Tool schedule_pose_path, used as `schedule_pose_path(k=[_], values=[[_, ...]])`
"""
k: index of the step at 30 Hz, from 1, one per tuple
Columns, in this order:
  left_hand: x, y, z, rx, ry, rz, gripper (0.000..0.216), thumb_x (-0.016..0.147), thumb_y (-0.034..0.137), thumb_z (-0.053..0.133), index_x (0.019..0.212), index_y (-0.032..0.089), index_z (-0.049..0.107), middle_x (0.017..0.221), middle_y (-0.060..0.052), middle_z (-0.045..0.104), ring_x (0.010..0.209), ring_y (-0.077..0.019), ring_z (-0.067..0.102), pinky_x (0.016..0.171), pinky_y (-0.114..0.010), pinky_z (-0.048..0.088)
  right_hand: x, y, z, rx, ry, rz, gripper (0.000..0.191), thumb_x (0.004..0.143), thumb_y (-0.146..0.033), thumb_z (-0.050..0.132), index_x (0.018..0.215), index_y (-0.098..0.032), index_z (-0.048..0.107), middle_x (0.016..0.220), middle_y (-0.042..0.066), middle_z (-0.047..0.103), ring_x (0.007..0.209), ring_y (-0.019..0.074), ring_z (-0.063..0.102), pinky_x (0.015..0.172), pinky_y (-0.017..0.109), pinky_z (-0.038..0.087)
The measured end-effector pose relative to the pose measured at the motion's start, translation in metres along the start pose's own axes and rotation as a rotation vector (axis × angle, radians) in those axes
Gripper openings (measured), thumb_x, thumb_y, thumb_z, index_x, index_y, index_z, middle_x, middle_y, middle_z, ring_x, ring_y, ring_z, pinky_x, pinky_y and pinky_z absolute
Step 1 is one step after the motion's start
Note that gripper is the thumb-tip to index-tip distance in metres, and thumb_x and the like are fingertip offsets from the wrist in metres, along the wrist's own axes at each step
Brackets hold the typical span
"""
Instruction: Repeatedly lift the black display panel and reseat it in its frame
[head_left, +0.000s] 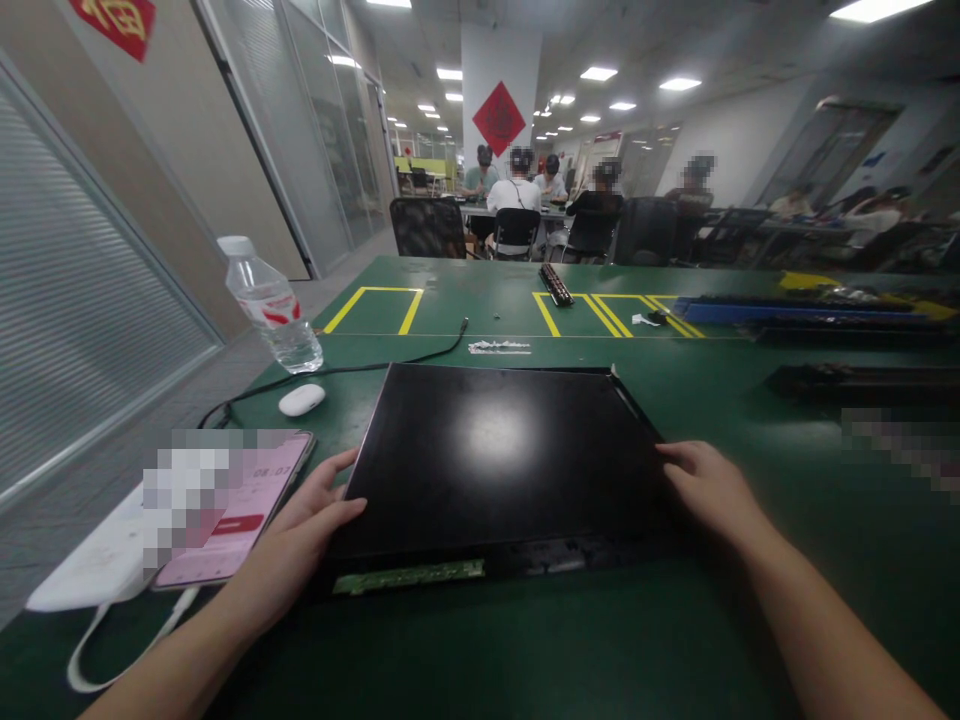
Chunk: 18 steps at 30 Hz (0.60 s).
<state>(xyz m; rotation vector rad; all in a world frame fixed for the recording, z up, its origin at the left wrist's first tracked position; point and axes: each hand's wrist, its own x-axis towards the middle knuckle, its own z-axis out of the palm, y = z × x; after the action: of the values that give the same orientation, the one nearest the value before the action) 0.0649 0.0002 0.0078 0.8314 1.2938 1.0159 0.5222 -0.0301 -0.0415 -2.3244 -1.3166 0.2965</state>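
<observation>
A black, glossy display panel [495, 460] is held face up over the green table, with a bright reflection in its middle. Along its near edge shows a strip of green circuit board [409, 577]. My left hand [319, 505] grips the left edge, thumb on top and fingers at the side. At the right edge, my right hand [697, 480] pinches the panel's side; its lower fingers are partly hidden. A dark rim shows behind the panel's far right corner. Whether the panel's underside touches the table cannot be seen.
On the left lie a phone [240, 525], a white power bank [97, 550], a white oval case [301, 400] and a black cable [360, 368]; a water bottle [274, 310] stands behind. Long dark parts [862, 385] and a blue strip [810, 310] lie at right. People sit farther back.
</observation>
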Motion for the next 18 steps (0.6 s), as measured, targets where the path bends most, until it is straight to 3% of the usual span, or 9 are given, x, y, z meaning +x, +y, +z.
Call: schedule_pose_path(k=[6,11,18], values=[[0.0,0.001,-0.001,0.005,-0.014,0.002,0.081,0.064,0.023,0.095,0.142,0.026,0.069,0.099,-0.007,0.089,0.101,-0.0369,0.082,0.082,-0.039,0.063,-0.001,-0.001,0.0,-0.006,-0.021,0.004,0.039,0.088,-0.018,0.056,0.117,-0.016,0.082,0.128,0.014,0.074,0.107,0.0264,0.073,0.096,0.038,0.056],[0.004,0.0,-0.006,0.003,-0.053,-0.024,0.089,0.064,0.025,0.096,0.147,0.027,0.066,0.107,-0.008,0.089,0.108,-0.0378,0.081,0.09,-0.041,0.063,0.0,0.001,0.001,-0.037,-0.007,-0.027,0.039,0.089,-0.017,0.055,0.117,-0.015,0.082,0.128,0.014,0.075,0.108,0.0267,0.072,0.096,0.037,0.056],[0.012,-0.008,-0.016,0.051,-0.099,0.009,0.091,0.072,0.035,0.094,0.155,0.028,0.057,0.109,-0.008,0.088,0.102,-0.0363,0.083,0.086,-0.042,0.066,0.003,0.003,0.001,-0.045,0.008,-0.017,0.038,0.087,-0.015,0.056,0.114,-0.017,0.084,0.125,0.013,0.076,0.106,0.0262,0.074,0.096,0.036,0.056]])
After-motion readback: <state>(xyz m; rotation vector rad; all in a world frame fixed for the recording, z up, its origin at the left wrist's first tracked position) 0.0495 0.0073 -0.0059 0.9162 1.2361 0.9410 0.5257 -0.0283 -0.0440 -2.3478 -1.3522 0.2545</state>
